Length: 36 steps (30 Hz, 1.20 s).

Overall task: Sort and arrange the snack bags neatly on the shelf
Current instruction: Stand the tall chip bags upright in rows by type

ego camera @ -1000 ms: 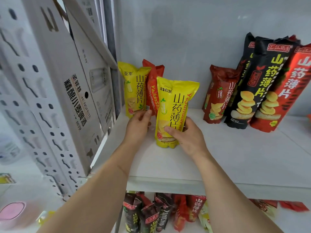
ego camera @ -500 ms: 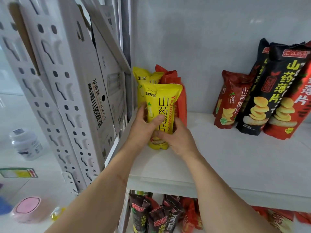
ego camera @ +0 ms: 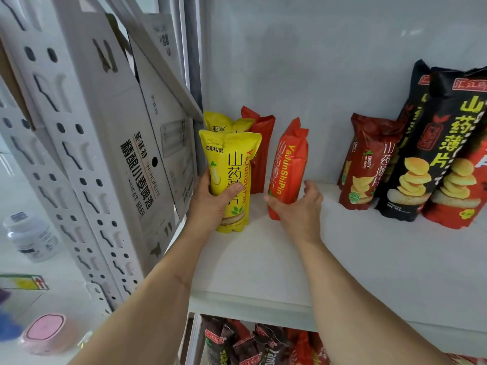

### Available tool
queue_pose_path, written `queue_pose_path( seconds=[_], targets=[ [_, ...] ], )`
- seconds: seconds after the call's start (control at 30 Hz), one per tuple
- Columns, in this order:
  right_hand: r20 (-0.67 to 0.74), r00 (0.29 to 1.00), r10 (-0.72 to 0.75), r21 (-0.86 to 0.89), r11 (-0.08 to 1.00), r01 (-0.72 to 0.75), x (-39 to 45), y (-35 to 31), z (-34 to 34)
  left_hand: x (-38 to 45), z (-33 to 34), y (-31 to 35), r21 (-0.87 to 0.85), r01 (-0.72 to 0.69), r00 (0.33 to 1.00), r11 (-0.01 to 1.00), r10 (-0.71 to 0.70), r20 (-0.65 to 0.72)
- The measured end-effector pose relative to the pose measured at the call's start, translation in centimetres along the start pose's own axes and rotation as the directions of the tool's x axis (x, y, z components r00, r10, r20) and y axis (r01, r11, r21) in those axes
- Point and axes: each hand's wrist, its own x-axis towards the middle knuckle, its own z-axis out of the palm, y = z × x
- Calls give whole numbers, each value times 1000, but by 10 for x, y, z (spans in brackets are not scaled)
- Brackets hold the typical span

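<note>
A front yellow snack bag (ego camera: 229, 180) is shown upright at the left end of the white shelf (ego camera: 263, 259), gripped low down by the left hand (ego camera: 213, 204), whose thumb is curled across the printed face and whose fingers are wrapped behind it. A second yellow bag (ego camera: 224, 124) is seen directly behind it, and a red bag (ego camera: 259, 154) stands against the back wall, just beside both. An orange-red bag (ego camera: 288, 169) (lettered "YaJunShiPin") stands upright and slightly tilted near the middle, its base cupped by the right hand (ego camera: 297, 206); the thumb and fingers are spread round the lower part, though a firm grasp cannot be confirmed. Further right, well apart, a dark red bag (ego camera: 369, 164) and a black bag (ego camera: 427, 154) are leaned against the wall. More bags (ego camera: 250, 343) are visible on the lower shelf. A white perforated carton (ego camera: 110, 154) is propped at the left.
</note>
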Motion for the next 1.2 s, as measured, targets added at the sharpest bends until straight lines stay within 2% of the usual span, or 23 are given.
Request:
queue_pose_path(
  seconds=[0.1, 0.2, 0.27, 0.33, 0.37, 0.43, 0.5, 0.53, 0.6, 0.67, 0.77, 0.83, 0.93, 1.07, 1.13, 1.2],
  targets=[
    [62, 998, -14, 69, 998, 10, 10, 11, 14, 0, 3, 1, -117, 44, 999, 992, -43, 10],
    [101, 995, -22, 161, 987, 6, 18, 15, 10, 1, 7, 2, -135, 46, 999, 990, -47, -7],
    [164, 986, -29, 204, 979, -5, 21, 15, 3, 2, 9, 2, -115, 23, 996, 993, -32, -81],
    [211, 977, -34, 222, 975, -14, 25, 18, -8, 1, 16, 5, -4, 0, 973, 1000, -1, -229],
    [236, 971, -30, 225, 974, -24, 28, 20, -13, -2, 21, 8, 117, -15, 944, 993, 52, -325],
    [285, 958, -20, 234, 971, -49, 35, 23, -23, -7, 32, 16, 398, -174, 839, 901, 348, -419],
    [321, 947, -8, 245, 967, -75, 43, 27, -30, -11, 50, 31, 582, -389, 673, 714, 652, -350],
    [327, 945, -13, 248, 966, -72, 47, 28, -33, -10, 61, 39, 627, -466, 606, 625, 741, -288],
    [339, 940, -34, 242, 969, -52, 55, 31, -36, -5, 81, 49, 647, -566, 545, 511, 821, -171],
    [358, 932, -54, 239, 970, -36, 62, 33, -39, 4, 99, 55, 614, -618, 573, 491, 816, -76],
    [389, 919, -67, 246, 969, -34, 71, 37, -43, 18, 122, 57, 592, -567, 718, 573, 695, 15],
    [402, 914, -59, 254, 966, -50, 79, 40, -45, 33, 135, 56, 589, -465, 817, 660, 576, -1],
    [405, 913, -52, 250, 967, -56, 89, 46, -48, 60, 147, 52, 634, -330, 880, 700, 471, -61],
    [402, 915, -49, 288, 955, -76, 104, 54, -51, 102, 151, 63, 819, -121, 942, 561, 324, -82],
    [415, 909, -43, 303, 948, -93, 108, 57, -50, 119, 151, 78, 919, -60, 979, 390, 203, -23],
    [435, 899, -50, 337, 935, -111, 109, 60, -49, 130, 155, 96, 966, -95, 992, 243, 107, 70]
  ],
)
